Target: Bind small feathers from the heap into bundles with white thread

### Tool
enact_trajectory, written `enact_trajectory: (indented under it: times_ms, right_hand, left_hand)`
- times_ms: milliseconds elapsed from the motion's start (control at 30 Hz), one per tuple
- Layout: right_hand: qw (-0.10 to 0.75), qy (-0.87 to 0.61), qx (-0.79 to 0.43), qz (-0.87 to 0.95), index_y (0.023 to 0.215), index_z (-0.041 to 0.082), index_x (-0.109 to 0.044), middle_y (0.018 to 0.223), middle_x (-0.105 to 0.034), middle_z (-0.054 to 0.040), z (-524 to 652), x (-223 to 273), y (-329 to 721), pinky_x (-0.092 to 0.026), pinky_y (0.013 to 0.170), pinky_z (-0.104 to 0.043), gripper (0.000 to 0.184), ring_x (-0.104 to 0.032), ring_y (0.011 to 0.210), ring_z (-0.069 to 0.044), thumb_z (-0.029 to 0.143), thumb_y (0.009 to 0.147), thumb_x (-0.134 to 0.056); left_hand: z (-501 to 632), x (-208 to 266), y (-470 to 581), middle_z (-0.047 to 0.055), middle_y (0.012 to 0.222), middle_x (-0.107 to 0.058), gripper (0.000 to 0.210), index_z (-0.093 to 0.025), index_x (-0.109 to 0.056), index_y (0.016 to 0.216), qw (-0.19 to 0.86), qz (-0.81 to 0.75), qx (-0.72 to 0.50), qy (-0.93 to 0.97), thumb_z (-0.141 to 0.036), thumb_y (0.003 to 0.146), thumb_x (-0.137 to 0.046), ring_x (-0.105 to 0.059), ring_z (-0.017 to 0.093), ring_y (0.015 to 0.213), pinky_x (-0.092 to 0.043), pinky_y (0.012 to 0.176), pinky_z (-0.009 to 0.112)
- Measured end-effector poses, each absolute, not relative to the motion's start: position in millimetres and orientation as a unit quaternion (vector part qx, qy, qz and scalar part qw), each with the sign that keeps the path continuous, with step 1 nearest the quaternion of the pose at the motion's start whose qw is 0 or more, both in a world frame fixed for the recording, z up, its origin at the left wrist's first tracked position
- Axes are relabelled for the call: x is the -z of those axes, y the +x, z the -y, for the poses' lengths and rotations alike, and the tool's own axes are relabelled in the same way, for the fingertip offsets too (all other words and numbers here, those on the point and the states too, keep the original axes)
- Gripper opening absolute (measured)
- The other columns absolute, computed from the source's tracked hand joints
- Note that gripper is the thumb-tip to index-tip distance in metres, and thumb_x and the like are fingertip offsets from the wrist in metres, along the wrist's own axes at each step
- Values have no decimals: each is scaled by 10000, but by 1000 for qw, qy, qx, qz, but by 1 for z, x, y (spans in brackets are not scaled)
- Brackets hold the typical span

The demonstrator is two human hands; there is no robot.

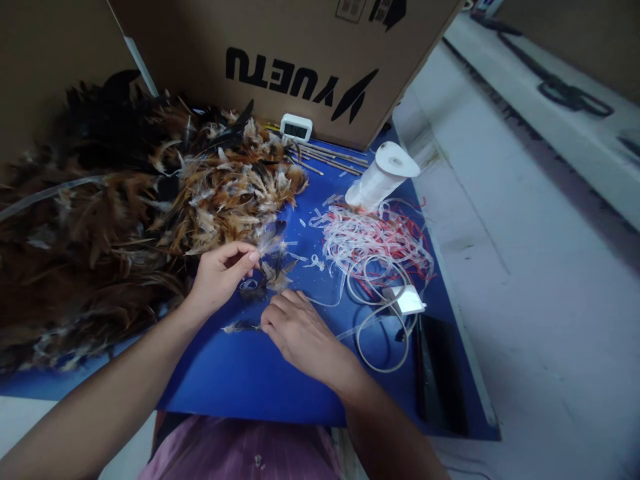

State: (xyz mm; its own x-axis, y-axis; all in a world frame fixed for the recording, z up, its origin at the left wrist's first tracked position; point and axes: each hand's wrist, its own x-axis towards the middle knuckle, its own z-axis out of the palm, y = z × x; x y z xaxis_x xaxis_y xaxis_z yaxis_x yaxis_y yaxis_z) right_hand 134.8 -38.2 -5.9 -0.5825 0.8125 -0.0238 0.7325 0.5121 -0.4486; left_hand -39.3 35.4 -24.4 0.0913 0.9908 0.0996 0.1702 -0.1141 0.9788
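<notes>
Grey feather [271, 241] at fingertips [255, 257] of left hand [220, 272]

Blue tabletop [245, 393]: bare strip right between your forearms, you can slide through there.
Feather pile [200, 207]: walls off your left.
Carton [295, 33]: tall, blocking you at the back.
Right side: looped cable [384, 371], tangled strips [370, 243], spool [377, 183] crowding you.

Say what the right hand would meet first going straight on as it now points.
The right hand would probably meet the small feathers just beyond its knuckles, though depth is hard to judge here.
</notes>
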Motion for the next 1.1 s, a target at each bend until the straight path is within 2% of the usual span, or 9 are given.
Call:
enact_trajectory:
  times_ms: [167,300,400,533,733,900,1100]
  right_hand:
    - [215,-477,-275,807,826,177,-568,873,-624,-27,31,0,146,-405,845,-318,115,-543,865,-166,127,918,-522]
    - [327,-517,-321,723,869,199,-578,837,-632,10,29,1,152,-434,754,-247,88,-585,795,-130,127,906,-542]
    - [390,-539,-304,682,876,212,-591,800,-633,27,29,5,152,-439,705,-227,71,-587,730,-112,171,915,-548]
    - [448,-530,-228,682,874,195,-595,822,-611,-10,29,8,148,-458,733,-246,104,-581,763,-126,158,928,-514]
    - [420,-519,-135,732,915,179,-598,839,-615,-55,30,10,146,-479,760,-287,142,-581,799,-160,144,947,-463]
    - [375,-531,-64,757,910,165,-610,807,-614,-64,31,11,146,-476,743,-303,169,-578,776,-175,164,959,-448]
    - [321,-539,-61,777,907,172,-624,818,-619,-73,31,8,146,-473,754,-313,223,-588,795,-183,173,976,-412]
  left_hand:
    - [-34,26,-40,-20,647,-646,166,-177,-688,774,479,-480,-453,579,-341,802,-678,-558,81,538,-463,530,183]
    - [-33,28,-39,-18,652,-650,171,-175,-689,774,494,-476,-447,575,-344,800,-683,-560,80,538,-463,534,182]
    - [-32,27,-40,-15,648,-651,185,-173,-688,769,495,-475,-437,582,-353,809,-672,-567,85,541,-464,531,184]
    - [-29,22,-39,-9,655,-676,188,-179,-701,778,439,-477,-408,643,-346,836,-637,-598,100,548,-476,540,197]
    - [-19,16,-32,1,750,-742,123,-193,-732,842,247,-437,-396,769,-238,851,-619,-679,126,657,-514,667,208]
    - [-17,18,-29,12,779,-755,129,-196,-734,867,227,-408,-393,792,-200,860,-605,-689,127,650,-533,681,207]
    - [-16,21,-28,30,788,-756,145,-203,-734,867,217,-400,-384,803,-204,868,-589,-698,147,687,-547,696,231]
